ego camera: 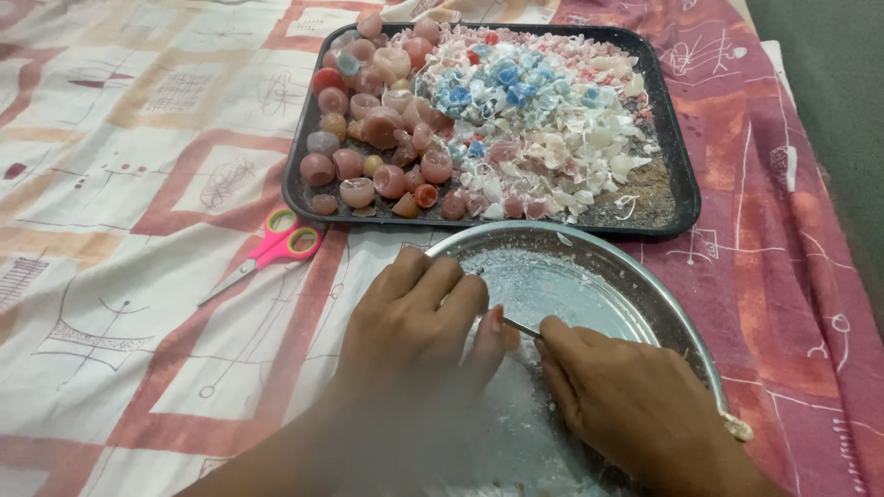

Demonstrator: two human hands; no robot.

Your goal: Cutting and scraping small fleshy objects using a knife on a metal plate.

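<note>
Tray [308, 166] lies behind the plate [681, 317]; scissors [272, 248] left of both.

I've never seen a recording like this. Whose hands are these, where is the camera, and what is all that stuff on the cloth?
There is no machine here: a person wears a camera on the head, looking down at their own bare hands. The left hand and right hand work together over a round metal plate dusted with white powder. Between them runs a thin metal tool; exactly which fingers grip it is hard to tell. Behind the plate sits a black tray with small rounded pinkish pieces on its left and white, pink and blue broken bits on its right. Pink-handled scissors lie on the patterned cloth.
</note>
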